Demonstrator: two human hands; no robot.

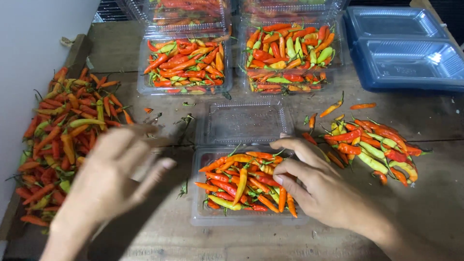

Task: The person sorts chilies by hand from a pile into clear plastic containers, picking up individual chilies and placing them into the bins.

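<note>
Head view: our right hand (pixel 316 186) rests open-fingered on chilies (pixel 241 181) in the clear tray (pixel 203 217); our left hand (pixel 113 176) hovers open above the worktop (pixel 435 203).

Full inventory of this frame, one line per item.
near clamshell box: 1, clear, lid open, centre front, part-filled with chillies
filled clamshell boxes: 2 open plus more stacked behind, clear, back
empty trays: 2, blue-tinted, back right
left chilli heap: 1, red, orange, green, left edge
right chilli heap: 1, same colours, right
table: 1, worn brown wood
left hand: open, blurred, above table
right hand: fingers on chillies in near box
</note>
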